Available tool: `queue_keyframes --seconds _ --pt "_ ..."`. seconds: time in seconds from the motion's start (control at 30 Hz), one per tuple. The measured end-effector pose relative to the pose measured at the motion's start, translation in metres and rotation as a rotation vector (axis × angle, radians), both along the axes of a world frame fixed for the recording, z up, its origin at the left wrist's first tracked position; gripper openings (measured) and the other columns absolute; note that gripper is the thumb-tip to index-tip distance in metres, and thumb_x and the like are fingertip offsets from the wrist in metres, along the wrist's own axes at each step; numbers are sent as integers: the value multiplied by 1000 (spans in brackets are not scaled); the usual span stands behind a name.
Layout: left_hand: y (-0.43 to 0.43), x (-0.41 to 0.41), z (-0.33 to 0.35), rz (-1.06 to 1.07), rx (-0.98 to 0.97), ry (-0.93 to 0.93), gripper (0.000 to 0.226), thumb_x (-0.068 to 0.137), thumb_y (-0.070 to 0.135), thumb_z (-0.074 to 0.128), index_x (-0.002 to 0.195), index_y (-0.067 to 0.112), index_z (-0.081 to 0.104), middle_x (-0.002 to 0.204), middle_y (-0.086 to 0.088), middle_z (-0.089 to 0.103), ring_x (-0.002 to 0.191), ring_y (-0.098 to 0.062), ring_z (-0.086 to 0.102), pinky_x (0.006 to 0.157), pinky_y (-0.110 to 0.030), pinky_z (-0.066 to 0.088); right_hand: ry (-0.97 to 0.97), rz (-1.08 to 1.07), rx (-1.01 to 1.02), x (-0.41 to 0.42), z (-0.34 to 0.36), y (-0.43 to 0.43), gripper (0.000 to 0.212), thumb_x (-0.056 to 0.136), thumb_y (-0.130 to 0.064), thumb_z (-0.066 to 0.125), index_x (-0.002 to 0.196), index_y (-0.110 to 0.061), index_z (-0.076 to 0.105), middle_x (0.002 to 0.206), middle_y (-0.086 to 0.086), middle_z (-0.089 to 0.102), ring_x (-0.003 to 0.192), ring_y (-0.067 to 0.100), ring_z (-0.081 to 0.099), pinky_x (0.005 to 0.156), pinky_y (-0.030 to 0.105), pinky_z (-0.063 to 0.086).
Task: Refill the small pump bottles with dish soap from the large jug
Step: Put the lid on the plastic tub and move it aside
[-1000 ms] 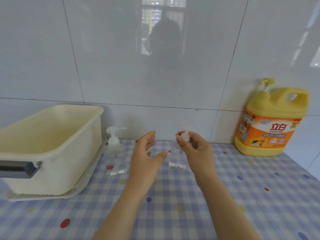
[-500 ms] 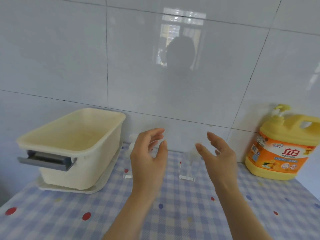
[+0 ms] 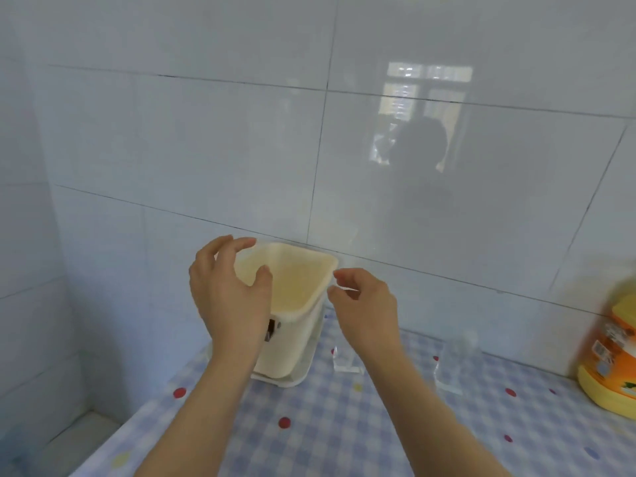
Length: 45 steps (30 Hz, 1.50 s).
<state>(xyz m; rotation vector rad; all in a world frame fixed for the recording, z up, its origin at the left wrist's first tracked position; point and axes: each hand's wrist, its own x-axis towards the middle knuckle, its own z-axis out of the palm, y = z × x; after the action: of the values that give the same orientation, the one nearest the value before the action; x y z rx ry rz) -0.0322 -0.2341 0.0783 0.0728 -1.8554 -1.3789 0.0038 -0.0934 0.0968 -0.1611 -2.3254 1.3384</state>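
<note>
The large yellow jug with an orange label stands at the right edge, blurred. Two clear small bottles stand on the checked cloth: one just right of the cream bin, its upper part hidden behind my right hand, and another farther right. My left hand is raised in front of the bin, fingers spread, holding nothing. My right hand hovers above the nearer bottle with thumb and forefinger curled and slightly apart. A thin white streak, perhaps the pump spout, shows between their tips; I cannot tell if they touch it.
A cream plastic bin sits on a white tray against the tiled wall. The blue checked cloth with coloured dots covers the table. The table's left edge drops off at the lower left, beside the side wall.
The view has swung left, so the jug now sits at the right edge. Both hands have risen and shifted left, over the bin and the nearer bottle. My right fingers have curled.
</note>
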Motion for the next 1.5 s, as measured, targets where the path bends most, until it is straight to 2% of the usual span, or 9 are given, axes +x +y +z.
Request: queue_keyframes --seconds 0.17,0.27,0.43,0.57,0.87,1.0,1.27,1.43,1.5 --pt "-34 -1 -15 -53 55 -261 67 80 22 75 138 26 44 154 -4 29 140 -26 29 111 -45 30 -303 42 -32 -20 1 -32 65 90 -35 62 145 -16 32 131 6 55 106 23 59 88 32 50" --pt "-38 5 -19 -162 144 -291 73 80 20 76 143 23 39 152 -4 30 135 -26 39 102 -43 39 -398 42 -135 -24 0 -36 68 87 -21 65 144 -10 30 115 9 56 96 27 67 79 36 59" --pt "-45 10 -13 -200 259 -253 69 82 13 71 141 28 40 148 1 37 127 -21 46 92 -34 40 -184 29 -118 -12 7 -42 72 84 -5 58 148 -22 30 92 1 57 74 22 65 56 21 51" --pt "-58 12 -9 -219 372 -222 65 83 13 70 139 30 42 146 3 42 123 -18 51 94 -39 45 1 63 -75 3 20 -37 67 84 -3 57 141 -32 39 88 -11 55 73 5 56 59 15 43" --pt "-62 23 -4 -293 521 -261 76 84 12 72 148 19 32 147 -6 43 126 -27 50 100 -41 44 146 87 -232 40 25 -4 48 84 0 60 119 -32 59 103 -5 67 75 12 57 68 24 49" --pt "-63 25 -3 -241 318 -298 78 82 22 74 148 22 33 149 -4 40 132 -25 44 106 -42 39 103 121 -297 57 19 15 40 83 1 63 107 -31 67 100 -1 71 94 28 64 81 36 54" --pt "-57 28 4 -224 -194 -494 72 77 57 70 137 28 44 129 1 56 114 -25 56 92 -41 44 -4 210 -376 77 7 53 33 83 8 63 102 -18 72 98 4 74 87 22 69 84 39 55" --pt "-77 25 14 -274 -300 -554 48 63 62 63 80 17 61 80 -3 66 76 -25 60 68 -35 44 -49 232 -304 67 2 64 22 89 -8 65 106 -20 71 99 4 75 87 17 69 83 30 55" --pt "-89 24 16 -261 -275 -557 47 63 60 62 78 16 62 79 -7 67 73 -28 62 70 -39 46 -37 142 -284 55 -3 71 15 92 -15 64 103 -20 71 98 3 74 90 16 68 84 29 55"
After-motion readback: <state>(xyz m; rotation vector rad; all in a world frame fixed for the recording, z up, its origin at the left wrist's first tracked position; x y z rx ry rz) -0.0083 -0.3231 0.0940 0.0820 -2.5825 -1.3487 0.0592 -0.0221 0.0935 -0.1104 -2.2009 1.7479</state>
